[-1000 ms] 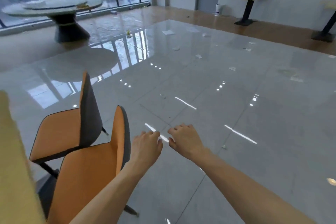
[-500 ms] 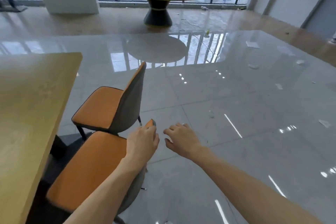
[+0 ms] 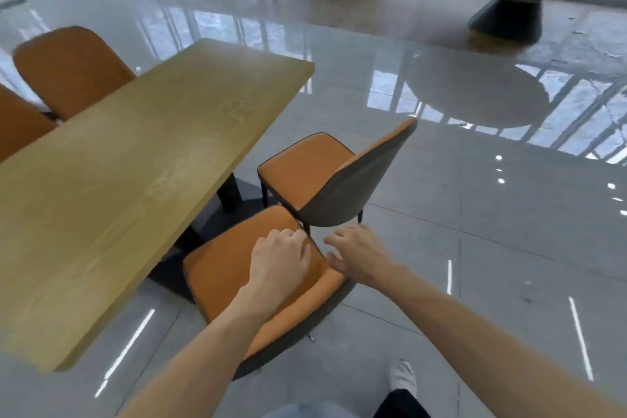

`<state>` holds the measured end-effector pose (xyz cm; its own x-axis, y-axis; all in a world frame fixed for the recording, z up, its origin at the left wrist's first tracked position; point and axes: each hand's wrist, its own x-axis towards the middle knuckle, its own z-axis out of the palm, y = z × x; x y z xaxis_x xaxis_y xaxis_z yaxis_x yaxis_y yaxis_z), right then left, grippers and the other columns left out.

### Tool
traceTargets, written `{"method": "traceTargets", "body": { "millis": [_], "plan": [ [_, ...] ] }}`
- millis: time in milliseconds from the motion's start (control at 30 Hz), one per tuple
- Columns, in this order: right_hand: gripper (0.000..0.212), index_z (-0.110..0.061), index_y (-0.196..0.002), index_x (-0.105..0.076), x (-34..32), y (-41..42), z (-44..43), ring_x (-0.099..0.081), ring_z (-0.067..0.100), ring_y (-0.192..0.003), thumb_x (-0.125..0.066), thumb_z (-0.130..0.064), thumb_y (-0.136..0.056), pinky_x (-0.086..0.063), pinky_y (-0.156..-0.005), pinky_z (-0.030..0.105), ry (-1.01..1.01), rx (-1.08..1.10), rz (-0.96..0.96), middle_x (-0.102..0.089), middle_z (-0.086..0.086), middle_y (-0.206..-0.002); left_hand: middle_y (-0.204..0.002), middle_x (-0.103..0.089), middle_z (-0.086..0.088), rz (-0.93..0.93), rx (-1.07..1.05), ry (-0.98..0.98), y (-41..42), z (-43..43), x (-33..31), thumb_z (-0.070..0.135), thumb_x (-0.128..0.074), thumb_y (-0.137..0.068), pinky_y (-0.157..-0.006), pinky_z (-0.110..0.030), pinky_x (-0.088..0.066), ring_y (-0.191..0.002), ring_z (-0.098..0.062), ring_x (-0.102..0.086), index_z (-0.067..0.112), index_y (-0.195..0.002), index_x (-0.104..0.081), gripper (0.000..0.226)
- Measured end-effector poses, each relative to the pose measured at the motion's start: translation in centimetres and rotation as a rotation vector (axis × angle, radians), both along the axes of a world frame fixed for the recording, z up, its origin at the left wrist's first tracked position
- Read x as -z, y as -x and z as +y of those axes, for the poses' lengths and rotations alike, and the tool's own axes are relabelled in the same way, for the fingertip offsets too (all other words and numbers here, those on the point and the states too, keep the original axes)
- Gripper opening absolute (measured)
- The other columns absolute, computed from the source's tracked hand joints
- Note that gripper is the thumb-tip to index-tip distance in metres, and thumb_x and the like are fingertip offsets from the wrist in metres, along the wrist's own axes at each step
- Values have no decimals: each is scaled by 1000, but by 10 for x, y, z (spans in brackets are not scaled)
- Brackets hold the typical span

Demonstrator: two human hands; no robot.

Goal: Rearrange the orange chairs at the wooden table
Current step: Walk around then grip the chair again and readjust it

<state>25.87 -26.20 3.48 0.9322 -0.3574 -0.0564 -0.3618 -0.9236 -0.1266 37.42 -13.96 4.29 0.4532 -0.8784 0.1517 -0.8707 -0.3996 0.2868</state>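
Left hand (image 3: 280,260) curled over near chair (image 3: 234,268) backrest top; right hand (image 3: 359,256) half-spread beside it. Advice: grip both sides, slide squarely under bench (image 3: 135,159).

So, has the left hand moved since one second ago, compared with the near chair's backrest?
Yes. The left hand was beside the near orange chair's backrest; now it rests on the top edge, closer to the wooden table.

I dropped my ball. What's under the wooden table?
Under the wooden table I see two dark legs on a dark base, and no ball. The tabletop covers most of the floor beneath.
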Motion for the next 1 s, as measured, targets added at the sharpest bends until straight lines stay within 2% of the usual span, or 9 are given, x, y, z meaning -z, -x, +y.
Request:
{"method": "traceTargets", "body": {
  "millis": [200, 300, 400, 567, 633, 733, 833, 900, 1000],
  "plan": [
    [21, -12, -91, -61, 22, -23, -32, -57, 26, -85, -48, -29, -93, -43, -79, 39, -39, -317, -5, -65, 6, -89, -101, -69, 1, 30, -264, -53, 10, -5, 19, 32, -47, -94, -71, -30, -50, -88, -16, -59, 20, -108, -63, 24],
    [26, -12, -86, -59, 31, -25, -46, -57, 26, -81, -46, -33, -93, -45, -76, 40, -69, -476, 36, -64, 6, -85, -105, -68, 0, 108, -388, -70, 25, 0, 27, 34, -48, -93, -76, -31, -51, -93, -17, -59, 20, -111, -63, 27],
    [36, -14, -96, -61, 35, -23, -56, -56, 24, -89, -40, -44, -94, -46, -80, 40, -154, -616, 108, -65, 5, -95, -116, -65, 1, 195, -506, -161, 37, 8, 35, 40, -47, -94, -86, -35, -50, -103, -18, -57, 22, -117, -60, 32],
    [51, -19, -101, -61, 46, -15, -54, -55, 21, -87, -29, -58, -93, -47, -80, 40, -240, -777, 231, -65, 4, -97, -115, -64, 0, 266, -569, -259, 59, 21, 39, 46, -45, -94, -86, -36, -49, -103, -18, -56, 22, -119, -57, 37],
    [56, -21, -109, -57, 48, -15, -51, -54, 19, -88, -27, -65, -90, -48, -80, 39, -252, -810, 271, -63, 3, -103, -116, -64, 1, 321, -568, -288, 67, 29, 40, 50, -42, -93, -86, -35, -48, -102, -17, -56, 22, -119, -58, 40],
    [60, -24, -124, -47, 50, -15, -47, -54, 20, -94, -36, -69, -85, -49, -80, 37, -246, -854, 302, -59, 2, -112, -120, -62, 4, 374, -552, -350, 72, 49, 43, 64, -37, -88, -89, -33, -45, -105, -14, -54, 26, -121, -56, 54],
    [59, -21, -130, -41, 56, -8, -37, -57, 23, -98, -55, -55, -84, -50, -79, 37, -203, -862, 245, -57, 3, -118, -131, -54, 9, 378, -503, -492, 65, 75, 45, 78, -45, -72, -99, -38, -38, -118, -15, -49, 33, -129, -47, 73],
    [52, -19, -127, -45, 61, -3, -31, -61, 25, -92, -60, -45, -84, -51, -73, 37, -158, -825, 177, -61, 4, -113, -125, -59, 8, 307, -517, -492, 62, 89, 50, 70, -60, -67, -92, -39, -41, -112, -18, -54, 32, -125, -51, 70],
    [39, -19, -116, -53, 65, -3, -30, -64, 26, -81, -62, -35, -81, -50, -61, 36, -142, -802, 119, -67, 2, -100, -93, -72, 1, 170, -594, -410, 66, 95, 59, 50, -81, -56, -71, -38, -51, -81, -27, -68, 24, -98, -68, 51]
  ]
}}
